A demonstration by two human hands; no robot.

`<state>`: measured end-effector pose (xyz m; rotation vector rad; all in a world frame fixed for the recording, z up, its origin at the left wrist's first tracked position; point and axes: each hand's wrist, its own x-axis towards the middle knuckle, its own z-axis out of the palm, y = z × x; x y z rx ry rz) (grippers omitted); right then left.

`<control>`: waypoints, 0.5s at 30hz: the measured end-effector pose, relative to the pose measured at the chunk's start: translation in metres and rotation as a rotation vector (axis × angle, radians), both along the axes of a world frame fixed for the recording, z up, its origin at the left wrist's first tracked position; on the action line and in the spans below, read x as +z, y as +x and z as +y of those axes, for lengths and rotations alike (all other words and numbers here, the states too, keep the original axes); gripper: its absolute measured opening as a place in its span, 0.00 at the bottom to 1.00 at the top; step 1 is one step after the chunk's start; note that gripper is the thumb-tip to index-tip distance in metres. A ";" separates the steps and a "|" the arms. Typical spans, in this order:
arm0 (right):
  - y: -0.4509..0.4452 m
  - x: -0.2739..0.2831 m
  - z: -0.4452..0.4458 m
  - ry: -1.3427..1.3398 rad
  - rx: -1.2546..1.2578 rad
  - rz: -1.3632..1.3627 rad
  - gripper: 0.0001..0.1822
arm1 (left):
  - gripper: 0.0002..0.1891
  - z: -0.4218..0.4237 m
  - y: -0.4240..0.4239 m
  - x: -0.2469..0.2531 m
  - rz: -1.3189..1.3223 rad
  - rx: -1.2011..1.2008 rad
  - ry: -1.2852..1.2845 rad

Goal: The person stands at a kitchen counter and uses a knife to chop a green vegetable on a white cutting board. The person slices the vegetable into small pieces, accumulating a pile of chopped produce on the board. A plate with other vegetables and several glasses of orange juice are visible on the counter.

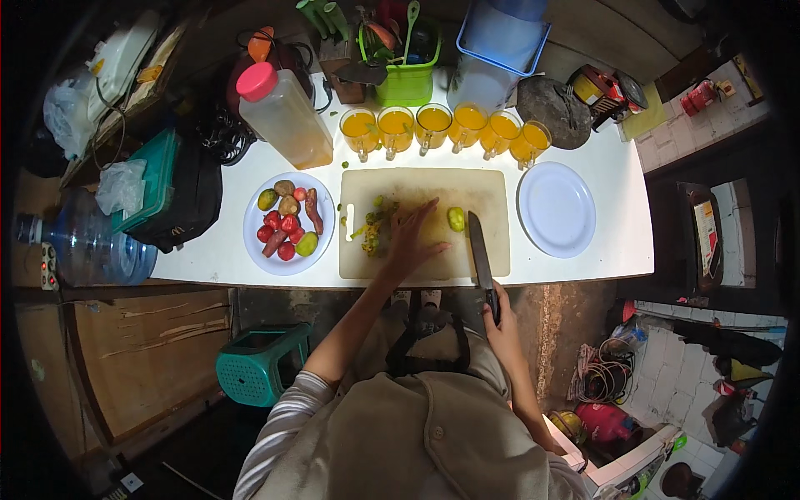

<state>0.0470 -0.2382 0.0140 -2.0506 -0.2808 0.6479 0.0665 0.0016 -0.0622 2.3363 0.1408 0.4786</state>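
Observation:
My right hand [502, 312] grips the black handle of a kitchen knife [480, 247], its blade lying over the right part of a cream cutting board [487, 187]. A peeled green fruit [456, 219] rests on the board just left of the blade. My left hand [412, 234], fingers spread, is over the middle of the board beside a heap of green and yellow peelings [371, 234]. Whether its palm touches the board or peelings is hidden. To the left, a plate [250, 215] holds red fruits, brownish tubers and green fruits. An oval white plate [556, 209] is right of the board.
Behind the board stands a row of glass mugs [433, 122] with orange drink. A plastic bottle [284, 115] with a pink cap, a green utensil basket [406, 84] and a stone mortar [553, 112] stand further back. A teal stool [253, 375] is below the table's left side.

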 end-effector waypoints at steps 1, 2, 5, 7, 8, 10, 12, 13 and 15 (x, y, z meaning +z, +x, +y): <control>-0.003 0.003 0.000 -0.004 0.017 0.032 0.25 | 0.45 -0.001 -0.004 -0.002 0.007 0.009 0.006; -0.007 0.002 0.000 0.017 0.037 0.006 0.26 | 0.45 -0.002 -0.008 -0.004 0.013 0.017 0.013; -0.016 -0.005 -0.001 0.061 0.061 -0.034 0.27 | 0.44 -0.005 -0.015 -0.007 0.005 0.022 -0.001; -0.019 -0.008 0.001 0.069 0.048 -0.010 0.27 | 0.44 -0.005 -0.017 -0.007 0.008 0.023 -0.021; -0.019 -0.006 0.003 0.066 0.048 0.002 0.27 | 0.44 -0.005 -0.019 -0.008 0.010 0.023 -0.031; -0.017 -0.003 0.007 0.058 0.045 0.025 0.27 | 0.43 -0.004 -0.019 -0.008 0.007 0.021 -0.038; -0.017 -0.011 0.008 0.050 0.054 -0.026 0.27 | 0.43 -0.004 -0.021 -0.009 0.008 0.023 -0.037; -0.017 -0.014 0.009 0.047 0.059 -0.051 0.27 | 0.43 -0.004 -0.021 -0.009 0.009 0.026 -0.032; -0.016 -0.007 0.012 0.061 0.094 -0.028 0.27 | 0.43 -0.003 -0.023 -0.010 -0.003 0.045 -0.016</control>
